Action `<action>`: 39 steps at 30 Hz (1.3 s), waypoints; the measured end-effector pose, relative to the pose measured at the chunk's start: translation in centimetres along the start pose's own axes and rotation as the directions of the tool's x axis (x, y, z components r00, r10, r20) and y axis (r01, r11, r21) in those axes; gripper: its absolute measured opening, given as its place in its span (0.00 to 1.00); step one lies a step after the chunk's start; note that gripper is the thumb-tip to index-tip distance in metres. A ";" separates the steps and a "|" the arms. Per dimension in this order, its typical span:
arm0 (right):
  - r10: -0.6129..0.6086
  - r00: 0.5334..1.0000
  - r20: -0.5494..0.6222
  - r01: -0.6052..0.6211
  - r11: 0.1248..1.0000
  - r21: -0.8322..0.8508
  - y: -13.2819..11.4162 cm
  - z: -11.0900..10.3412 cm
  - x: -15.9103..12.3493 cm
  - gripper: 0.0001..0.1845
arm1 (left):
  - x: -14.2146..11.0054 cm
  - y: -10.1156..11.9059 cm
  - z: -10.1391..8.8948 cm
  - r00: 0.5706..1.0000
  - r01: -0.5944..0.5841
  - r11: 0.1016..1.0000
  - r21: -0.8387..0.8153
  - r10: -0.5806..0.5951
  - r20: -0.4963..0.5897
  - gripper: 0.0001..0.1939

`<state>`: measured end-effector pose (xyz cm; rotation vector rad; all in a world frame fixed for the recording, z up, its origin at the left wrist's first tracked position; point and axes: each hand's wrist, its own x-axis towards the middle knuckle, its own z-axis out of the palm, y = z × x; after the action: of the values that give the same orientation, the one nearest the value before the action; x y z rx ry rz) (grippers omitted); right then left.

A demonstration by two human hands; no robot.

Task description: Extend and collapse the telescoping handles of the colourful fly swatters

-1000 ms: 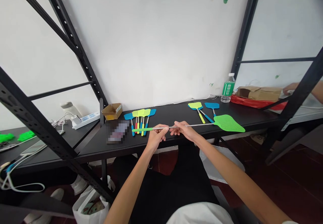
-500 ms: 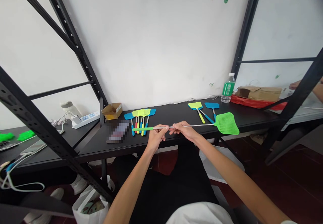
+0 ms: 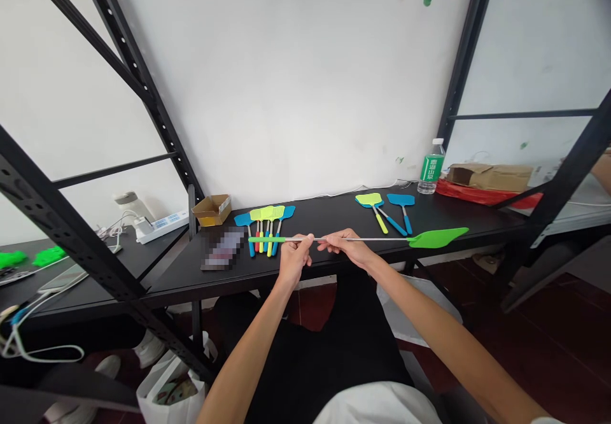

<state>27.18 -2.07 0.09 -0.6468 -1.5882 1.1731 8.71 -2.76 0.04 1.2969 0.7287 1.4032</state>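
Observation:
A green fly swatter (image 3: 436,238) is held level above the front of the black table, its green handle to the left and its mesh head to the right, tilted nearly edge-on. My left hand (image 3: 296,257) is closed on the thin metal rod near the handle. Just right of it, my right hand (image 3: 344,244) pinches the same rod. Behind the handle lies a row of several short fly swatters (image 3: 266,217) with blue and yellow heads. Further right rest a yellow fly swatter (image 3: 370,200) and blue fly swatters (image 3: 401,201).
On the table (image 3: 329,217) stand a small cardboard box (image 3: 211,211) at left and a water bottle (image 3: 431,167) at right. A blurred flat object (image 3: 224,250) lies near the left edge. Black shelf posts (image 3: 470,48) frame both sides. A carton (image 3: 491,176) rests on red plastic.
The green swatter's head has turned about its rod, from facing me to nearly edge-on. My left hand has shifted slightly left with the handle, and the gap between my hands has widened.

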 end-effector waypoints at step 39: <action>0.007 0.998 0.066 -0.012 0.998 0.066 -0.6 -0.3 -0.2 0.16 | 0.0 -0.1 0.0 1.000 0.010 1.000 -0.003 -0.010 0.000 0.18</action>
<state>27.65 -2.35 0.55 -0.5781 -1.5957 1.2606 8.71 -2.75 -0.01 1.2892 0.7323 1.3959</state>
